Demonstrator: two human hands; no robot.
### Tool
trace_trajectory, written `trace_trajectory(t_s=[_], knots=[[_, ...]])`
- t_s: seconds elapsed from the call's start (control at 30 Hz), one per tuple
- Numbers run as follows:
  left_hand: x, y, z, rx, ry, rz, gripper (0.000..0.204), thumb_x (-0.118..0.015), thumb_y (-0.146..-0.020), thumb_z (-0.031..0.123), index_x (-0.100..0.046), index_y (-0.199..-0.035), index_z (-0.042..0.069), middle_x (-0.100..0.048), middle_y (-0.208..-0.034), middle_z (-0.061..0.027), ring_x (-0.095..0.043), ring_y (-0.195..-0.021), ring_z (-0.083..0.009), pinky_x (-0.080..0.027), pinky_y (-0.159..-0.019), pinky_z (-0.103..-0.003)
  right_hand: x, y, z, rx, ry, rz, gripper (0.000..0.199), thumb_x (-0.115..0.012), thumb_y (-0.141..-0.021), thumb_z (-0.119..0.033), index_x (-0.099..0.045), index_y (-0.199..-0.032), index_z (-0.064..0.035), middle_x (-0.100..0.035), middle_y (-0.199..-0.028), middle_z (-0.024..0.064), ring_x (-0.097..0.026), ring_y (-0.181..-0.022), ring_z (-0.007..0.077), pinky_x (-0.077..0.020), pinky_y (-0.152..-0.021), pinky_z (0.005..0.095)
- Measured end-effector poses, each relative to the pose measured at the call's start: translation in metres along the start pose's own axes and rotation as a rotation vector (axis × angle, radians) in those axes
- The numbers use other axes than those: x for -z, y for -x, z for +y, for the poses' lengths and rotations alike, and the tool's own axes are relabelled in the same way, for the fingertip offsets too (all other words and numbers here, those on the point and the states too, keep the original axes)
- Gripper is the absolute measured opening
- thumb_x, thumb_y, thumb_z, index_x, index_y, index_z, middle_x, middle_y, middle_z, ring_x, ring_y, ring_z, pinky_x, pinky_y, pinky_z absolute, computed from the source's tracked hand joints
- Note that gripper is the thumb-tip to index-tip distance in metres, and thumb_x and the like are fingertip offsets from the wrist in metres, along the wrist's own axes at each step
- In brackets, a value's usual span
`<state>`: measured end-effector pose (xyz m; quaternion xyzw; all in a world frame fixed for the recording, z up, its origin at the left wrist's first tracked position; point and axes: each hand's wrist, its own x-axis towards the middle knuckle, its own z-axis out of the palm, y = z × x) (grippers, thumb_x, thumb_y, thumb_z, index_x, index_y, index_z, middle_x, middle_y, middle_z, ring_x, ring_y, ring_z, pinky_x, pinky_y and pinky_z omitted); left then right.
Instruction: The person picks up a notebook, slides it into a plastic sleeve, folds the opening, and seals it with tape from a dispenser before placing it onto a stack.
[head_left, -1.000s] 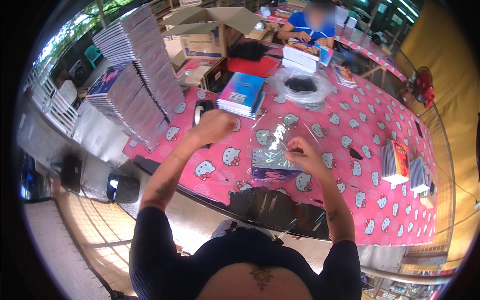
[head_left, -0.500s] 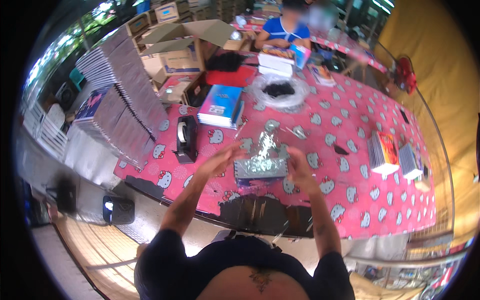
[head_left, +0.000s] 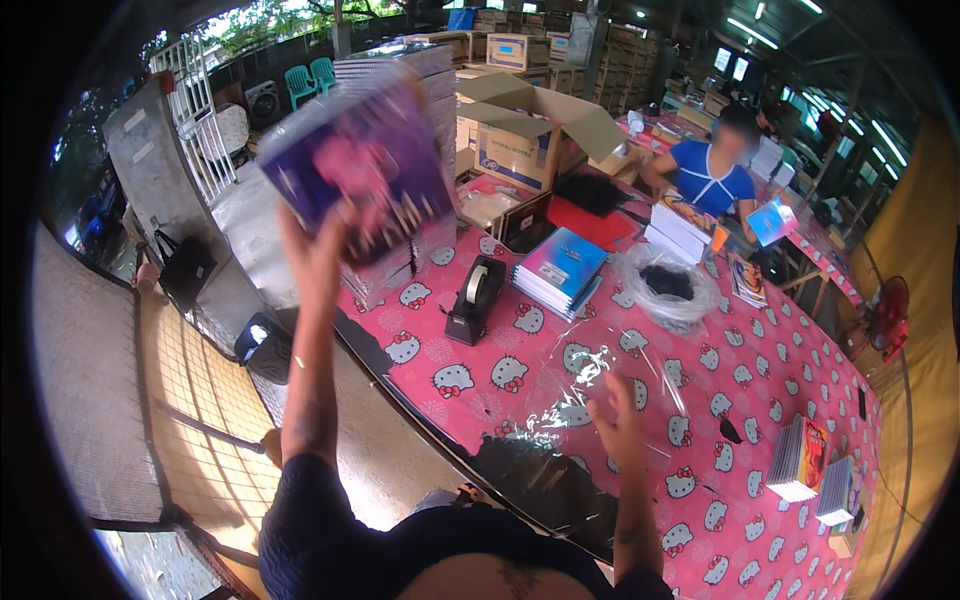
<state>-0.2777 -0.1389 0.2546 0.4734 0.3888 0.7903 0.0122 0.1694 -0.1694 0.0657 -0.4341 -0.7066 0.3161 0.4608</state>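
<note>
A pack of notebooks with a purple cover and a pink figure (head_left: 365, 155) is raised at the left, tilted and slightly blurred. My left hand (head_left: 322, 245) grips its lower edge, thumb across the cover and the other fingers hidden behind. Behind the pack stands a tall stack of notebooks (head_left: 440, 95), partly covered by it. My right hand (head_left: 618, 415) hovers over the table with its fingers apart, holding nothing. Beside that hand, a clear plastic sheet (head_left: 560, 415) lies crinkled and shiny on the pink patterned tablecloth (head_left: 450, 415).
A black tape dispenser (head_left: 477, 300) stands near blue notebooks (head_left: 562, 270). Farther back are a plastic bag with black contents (head_left: 668, 285) and an open carton (head_left: 515, 150). A person in blue (head_left: 710, 180) sits across the table. Small notebook stacks (head_left: 798, 460) stand at the right.
The notebook pack has left the table's front and risen to the left in my left hand. My right hand has come away from it. The view has swung left.
</note>
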Motion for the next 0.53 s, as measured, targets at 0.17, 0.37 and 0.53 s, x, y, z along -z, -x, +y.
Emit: trace_trajectory(t_s=[0.17,0.37,0.53], knots=[[0.035,-0.145,-0.092,0.273,-0.083,0.098,0.063,-0.073,-0.088,0.037,-0.052,-0.135,0.0,-0.062,-0.119,-0.0121,-0.057,-0.107,-0.016,-0.044,-0.095,-0.032,-0.036,0.05,0.074,-0.04,0.44,-0.184,0.058,-0.071,-0.085,-0.038,-0.054,-0.133,-0.0088,-0.049,-0.136,0.02,-0.046,-0.127,0.038,-0.0364,-0.105,0.0501],[0.094,-0.201,-0.186,0.454,-0.261,-0.173,0.066,-0.058,-0.093,0.058,-0.061,-0.132,0.004,-0.062,-0.13,-0.0124,-0.051,-0.126,-0.0211,-0.038,-0.105,-0.037,-0.051,0.087,0.085,-0.132,0.768,-0.204,0.072,-0.076,-0.076,-0.048,-0.053,-0.137,-0.0162,-0.039,-0.147,0.0186,-0.038,-0.135,0.0409,-0.0325,-0.106,0.0596],[-0.027,-0.119,-0.161,-0.642,-0.556,0.252,0.07,-0.069,-0.084,0.056,-0.061,-0.129,0.002,-0.061,-0.127,-0.0198,-0.059,-0.111,-0.0407,-0.046,-0.098,-0.046,-0.053,0.072,0.081,-0.284,0.707,-0.303,0.077,-0.077,-0.076,-0.049,-0.05,-0.141,-0.0177,-0.031,-0.153,0.0198,-0.033,-0.14,0.0424,-0.0283,-0.11,0.0591]])
